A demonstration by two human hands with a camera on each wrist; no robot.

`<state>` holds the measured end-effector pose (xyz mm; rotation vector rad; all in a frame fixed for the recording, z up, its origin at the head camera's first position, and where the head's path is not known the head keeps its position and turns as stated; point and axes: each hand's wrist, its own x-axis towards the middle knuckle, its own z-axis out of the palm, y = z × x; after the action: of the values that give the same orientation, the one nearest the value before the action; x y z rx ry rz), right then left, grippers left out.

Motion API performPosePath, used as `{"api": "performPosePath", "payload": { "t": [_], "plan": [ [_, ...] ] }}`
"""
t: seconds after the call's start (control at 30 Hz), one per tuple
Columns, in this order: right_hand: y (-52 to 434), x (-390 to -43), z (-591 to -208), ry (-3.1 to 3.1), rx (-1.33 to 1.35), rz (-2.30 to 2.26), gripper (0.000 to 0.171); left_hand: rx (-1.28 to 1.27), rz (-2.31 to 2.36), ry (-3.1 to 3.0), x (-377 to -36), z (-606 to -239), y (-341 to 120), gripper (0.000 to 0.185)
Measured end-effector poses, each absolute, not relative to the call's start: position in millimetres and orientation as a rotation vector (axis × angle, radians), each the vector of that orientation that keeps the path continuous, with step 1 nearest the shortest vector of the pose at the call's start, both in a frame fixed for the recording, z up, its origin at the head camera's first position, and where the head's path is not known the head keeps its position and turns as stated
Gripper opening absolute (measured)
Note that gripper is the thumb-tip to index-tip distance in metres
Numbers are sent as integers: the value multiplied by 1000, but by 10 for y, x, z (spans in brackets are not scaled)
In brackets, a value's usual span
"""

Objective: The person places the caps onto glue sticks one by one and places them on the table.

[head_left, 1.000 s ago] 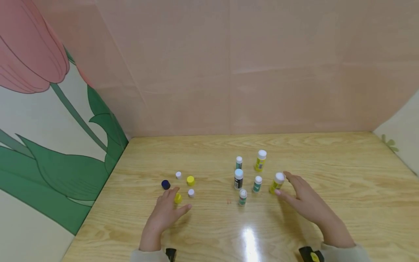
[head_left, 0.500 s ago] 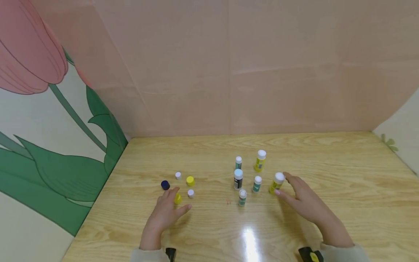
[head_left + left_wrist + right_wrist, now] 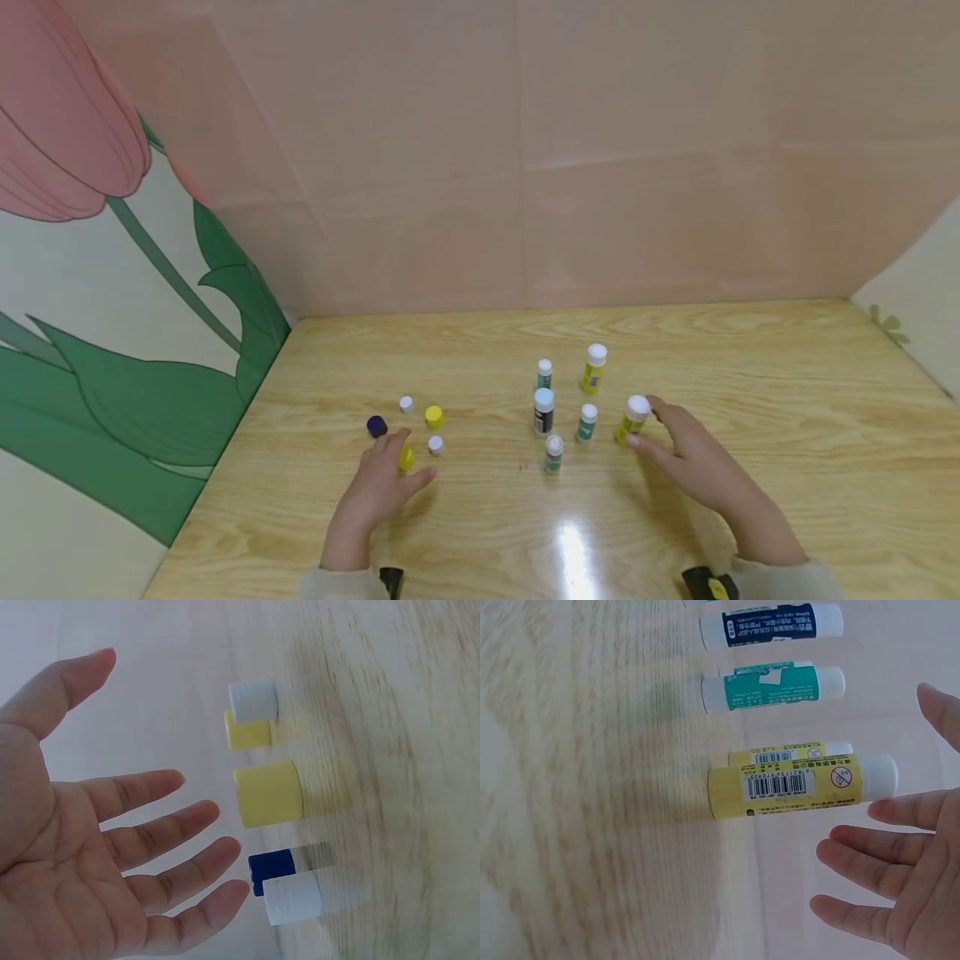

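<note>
My left hand (image 3: 378, 483) hovers over several small caps at the left, fingers spread, holding nothing. Near its fingertips are a yellow cap (image 3: 268, 793), a dark blue cap (image 3: 270, 868) and a white cap (image 3: 291, 898). In the head view the fingers partly hide the nearer yellow cap (image 3: 406, 457). My right hand (image 3: 697, 458) is beside a yellow glue stick (image 3: 633, 418) that stands upright with its white top uncovered. Its thumb and fingers are parted around the stick's right side without curling; whether a fingertip (image 3: 885, 810) touches it, I cannot tell.
Several other upright sticks stand left of and behind that one: a second yellow one (image 3: 592, 371), a dark-labelled one (image 3: 543, 412) and teal ones, such as the front teal stick (image 3: 553, 455). A pinkish cloth wall (image 3: 525, 167) borders the wooden table (image 3: 480, 533) at the back.
The head view has shifted slightly. Both hands keep their pose, and the caps and sticks stay where they were.
</note>
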<state>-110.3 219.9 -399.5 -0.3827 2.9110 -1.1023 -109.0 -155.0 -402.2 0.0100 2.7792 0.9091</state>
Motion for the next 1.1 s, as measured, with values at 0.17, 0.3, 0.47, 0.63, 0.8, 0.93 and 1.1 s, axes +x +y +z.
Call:
{"api": "performPosePath", "payload": {
  "t": [0.17, 0.3, 0.47, 0.63, 0.8, 0.93, 1.1],
  "plan": [
    [2195, -1106, -4011, 2914, -398, -1118, 66, 10, 908, 2783, -1092, -4037, -1549, 69],
    [2192, -1100, -4052, 2902, -409, -1152, 63, 11, 916, 2778, -1094, -4072, -1553, 69],
    [2189, -1098, -4105, 2894, -419, -1176, 60, 18, 930, 2774, -1102, -4106, -1551, 69],
    [2186, -1121, -4093, 2895, -428, -1201, 59, 22, 932, 2778, -1128, -4101, -1542, 69],
    [2184, -1125, -4081, 2899, -440, -1222, 57, 62, 931, 2803, -1140, -4096, -1548, 68],
    [2186, -1127, -4094, 2896, -434, -1223, 56, 72, 939, 2805, -1137, -4098, -1549, 68],
    [2189, -1130, -4126, 2882, -419, -1236, 56, 62, 932, 2806, -1131, -4111, -1546, 67]
  ]
}}
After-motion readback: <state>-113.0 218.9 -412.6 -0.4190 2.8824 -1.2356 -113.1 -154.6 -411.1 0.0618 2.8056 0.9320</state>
